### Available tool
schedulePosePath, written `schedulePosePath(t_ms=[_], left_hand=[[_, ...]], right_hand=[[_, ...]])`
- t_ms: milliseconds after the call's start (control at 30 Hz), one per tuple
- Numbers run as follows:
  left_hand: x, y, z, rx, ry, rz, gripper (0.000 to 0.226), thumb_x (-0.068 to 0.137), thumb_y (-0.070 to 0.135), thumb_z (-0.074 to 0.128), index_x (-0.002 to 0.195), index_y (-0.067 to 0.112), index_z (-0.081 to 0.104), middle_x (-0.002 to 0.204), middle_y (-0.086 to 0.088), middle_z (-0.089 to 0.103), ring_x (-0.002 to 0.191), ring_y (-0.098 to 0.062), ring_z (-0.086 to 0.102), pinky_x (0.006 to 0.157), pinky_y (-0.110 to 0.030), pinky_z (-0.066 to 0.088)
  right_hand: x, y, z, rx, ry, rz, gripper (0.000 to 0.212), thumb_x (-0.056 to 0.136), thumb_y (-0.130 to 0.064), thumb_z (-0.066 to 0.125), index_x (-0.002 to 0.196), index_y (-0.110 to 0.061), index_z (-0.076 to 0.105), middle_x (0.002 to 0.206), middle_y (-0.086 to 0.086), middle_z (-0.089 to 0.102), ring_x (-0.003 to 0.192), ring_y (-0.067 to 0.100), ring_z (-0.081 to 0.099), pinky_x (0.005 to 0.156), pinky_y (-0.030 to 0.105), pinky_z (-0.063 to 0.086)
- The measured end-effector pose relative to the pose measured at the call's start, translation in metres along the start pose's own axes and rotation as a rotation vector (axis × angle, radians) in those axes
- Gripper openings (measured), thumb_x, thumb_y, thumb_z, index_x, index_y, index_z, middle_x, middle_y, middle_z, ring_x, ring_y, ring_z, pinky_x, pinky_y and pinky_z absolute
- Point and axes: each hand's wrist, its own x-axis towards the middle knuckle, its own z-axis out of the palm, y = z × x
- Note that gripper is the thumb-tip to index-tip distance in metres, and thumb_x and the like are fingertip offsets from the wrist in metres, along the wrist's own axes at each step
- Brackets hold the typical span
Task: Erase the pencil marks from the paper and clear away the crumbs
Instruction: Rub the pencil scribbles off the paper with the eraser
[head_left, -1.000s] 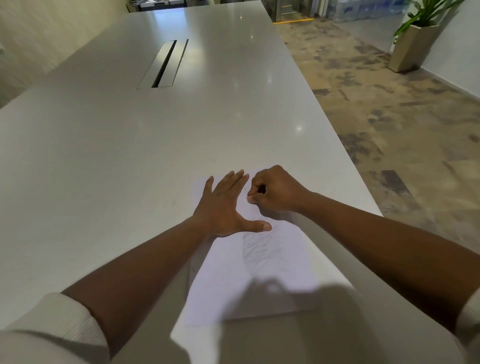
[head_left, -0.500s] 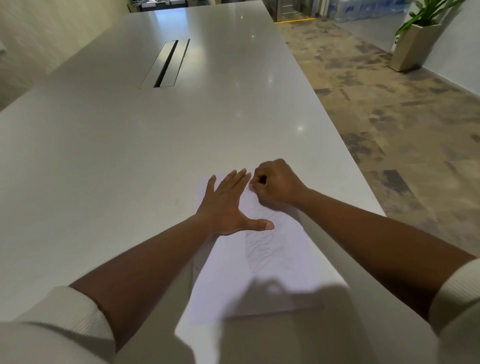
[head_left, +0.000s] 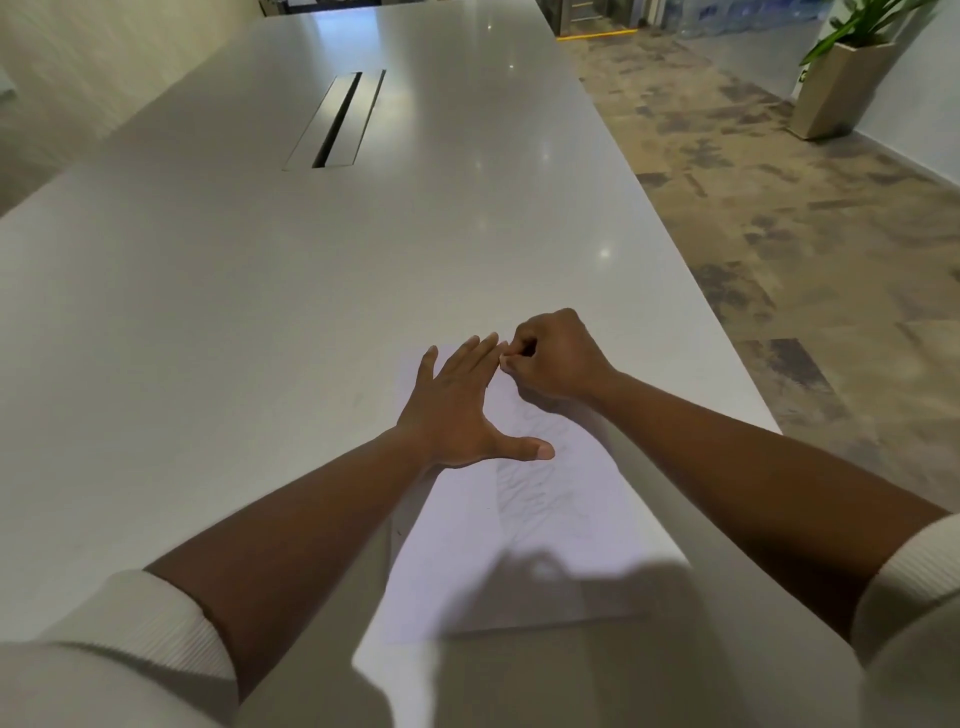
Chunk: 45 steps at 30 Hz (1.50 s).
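Paper (head_left: 545, 525), a white rectangular sheet with faint grey pencil scribble down its middle, lies flat near the right edge of the long, glossy pale-grey desk (head_left: 260, 312). Largest to smallest otherwise: patterned brown floor (head_left: 779, 182) to the right, tall beige planter with a green plant (head_left: 836, 83) far right, metal cable slot (head_left: 337, 119) in the desk's centre line, well apart from the work.

Left hand (head_left: 457, 410) rests flat on the sheet's far left part, fingers straight and close together, thumb spread toward the scribble, pinning the sheet. Right hand (head_left: 550, 358) sits at the far end of the sheet, fingers curled tight and pinching something small at their tips, likely an eraser; it is hidden, so cannot confirm.

Risks, as judged: a hard stroke away from the pinned zone could wrinkle or tear the unheld near half. Sheet's right side lies close to the desk edge; a sideways shove could slide it over. Crumbs not discernible. Open room: wide bare desk to the left and beyond.
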Motion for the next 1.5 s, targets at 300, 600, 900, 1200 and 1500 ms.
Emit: schedulePosePath(t_ms=[300, 600, 900, 1200, 1500], left_hand=[[0.001, -0.001, -0.001, -0.010, 0.000, -0.002, 0.144, 0.048, 0.110, 0.038, 0.164, 0.033, 0.001, 0.171, 0.016, -0.005, 0.155, -0.001, -0.016, 0.125, -0.053, -0.010], [0.001, 0.000, -0.002, 0.029, -0.027, 0.010, 0.138, 0.049, 0.111, 0.031, 0.163, 0.039, -0.002, 0.171, 0.012, -0.011, 0.155, -0.006, -0.019, 0.124, -0.055, -0.013], [0.001, -0.001, -0.001, 0.016, -0.033, 0.011, 0.138, 0.048, 0.111, 0.031, 0.162, 0.041, -0.002, 0.171, 0.014, -0.011, 0.155, -0.006, -0.019, 0.124, -0.055, -0.014], [0.001, -0.001, -0.002, 0.024, -0.034, 0.014, 0.138, 0.048, 0.111, 0.033, 0.162, 0.042, -0.002, 0.171, 0.014, -0.011, 0.155, -0.006, -0.017, 0.124, -0.055, -0.013], [0.000, 0.000, -0.004, 0.029, -0.055, 0.004, 0.137, 0.051, 0.109, 0.034, 0.163, 0.039, -0.003, 0.171, 0.013, -0.012, 0.155, -0.006, -0.019, 0.124, -0.054, -0.014]], right_hand=[[-0.014, -0.005, -0.004, 0.076, -0.174, -0.060, 0.007, 0.076, -0.006, 0.078, 0.069, -0.007, 0.075, 0.062, -0.012, 0.065, 0.057, -0.005, 0.059, 0.056, 0.006, 0.040], [-0.003, 0.009, -0.014, -0.057, -0.087, -0.058, 0.009, 0.077, -0.014, 0.080, 0.072, -0.007, 0.075, 0.072, 0.001, 0.071, 0.063, 0.009, 0.062, 0.061, 0.022, 0.047], [-0.017, 0.009, -0.018, -0.007, -0.165, -0.098, 0.007, 0.074, -0.013, 0.081, 0.070, -0.010, 0.076, 0.068, -0.005, 0.071, 0.062, 0.008, 0.064, 0.060, 0.019, 0.049], [-0.033, 0.003, -0.011, -0.038, -0.187, -0.162, 0.008, 0.076, -0.012, 0.075, 0.069, -0.011, 0.074, 0.068, -0.005, 0.069, 0.061, 0.006, 0.060, 0.058, 0.015, 0.044], [-0.008, 0.019, -0.018, -0.118, -0.007, -0.126, 0.009, 0.076, -0.009, 0.074, 0.067, -0.007, 0.073, 0.068, 0.003, 0.068, 0.059, 0.012, 0.057, 0.058, 0.021, 0.040]])
